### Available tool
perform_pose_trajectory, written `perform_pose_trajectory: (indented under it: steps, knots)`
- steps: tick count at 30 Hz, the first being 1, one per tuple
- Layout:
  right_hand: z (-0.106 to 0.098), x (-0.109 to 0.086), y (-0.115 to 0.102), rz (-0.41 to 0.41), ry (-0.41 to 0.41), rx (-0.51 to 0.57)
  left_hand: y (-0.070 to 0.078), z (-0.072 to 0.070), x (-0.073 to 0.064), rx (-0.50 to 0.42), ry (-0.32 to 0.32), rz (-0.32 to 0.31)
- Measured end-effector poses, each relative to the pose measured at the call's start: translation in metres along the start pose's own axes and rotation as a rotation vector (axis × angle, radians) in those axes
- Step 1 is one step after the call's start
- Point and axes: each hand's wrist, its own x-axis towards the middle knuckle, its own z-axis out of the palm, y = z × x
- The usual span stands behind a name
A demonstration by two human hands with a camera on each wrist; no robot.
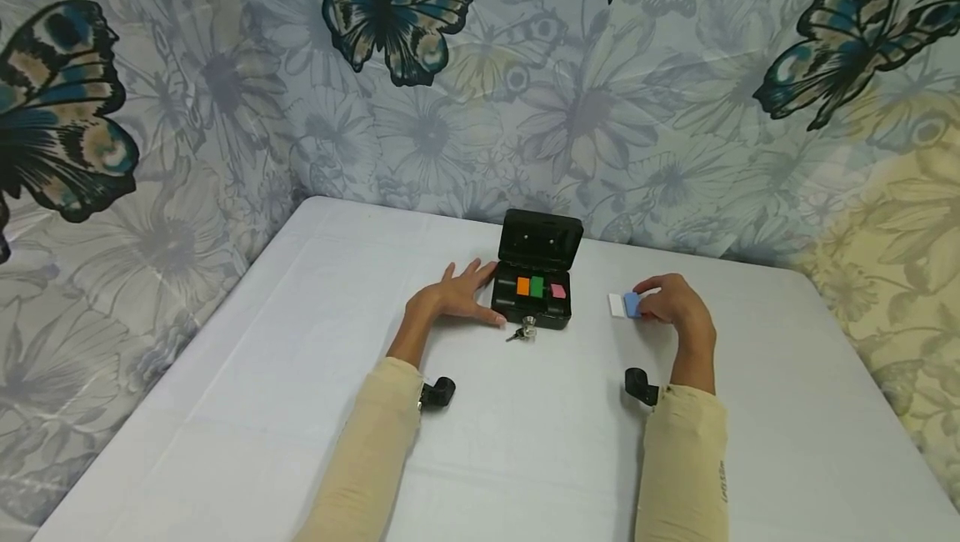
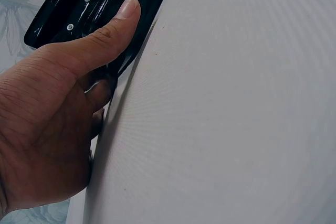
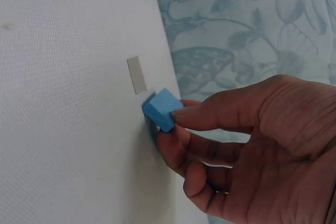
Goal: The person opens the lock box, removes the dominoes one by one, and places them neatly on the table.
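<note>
A small black cash box (image 1: 510, 300) stands on the table with its lid (image 1: 540, 238) raised. Inside it lie an orange block (image 1: 522, 286), a green block (image 1: 537, 286) and a pink block (image 1: 558, 291). My left hand (image 1: 452, 295) rests against the box's left side, fingers spread; the left wrist view shows the thumb (image 2: 113, 32) along the box's front edge. To the right of the box, my right hand (image 1: 672, 304) pinches a blue block (image 3: 164, 107) between thumb and fingers, tilted in the right wrist view. Beside it a white block (image 1: 617, 305) lies flat.
Keys (image 1: 517, 333) hang from the lock at the front of the box. All this is on a white-covered table (image 1: 510, 450), whose back edge meets a butterfly-patterned wall covering (image 1: 442, 138). Black wrist cameras (image 1: 438, 393) sit on both forearms.
</note>
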Motion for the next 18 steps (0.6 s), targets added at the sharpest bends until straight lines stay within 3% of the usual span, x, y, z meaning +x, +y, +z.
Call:
perform_pose_trajectory:
  steps: [18]
  knots:
    - [0.0041,0.0005,-0.0039,-0.017,-0.014,0.001,0.0005,0.0006,-0.0001,-0.004,0.005,-0.011]
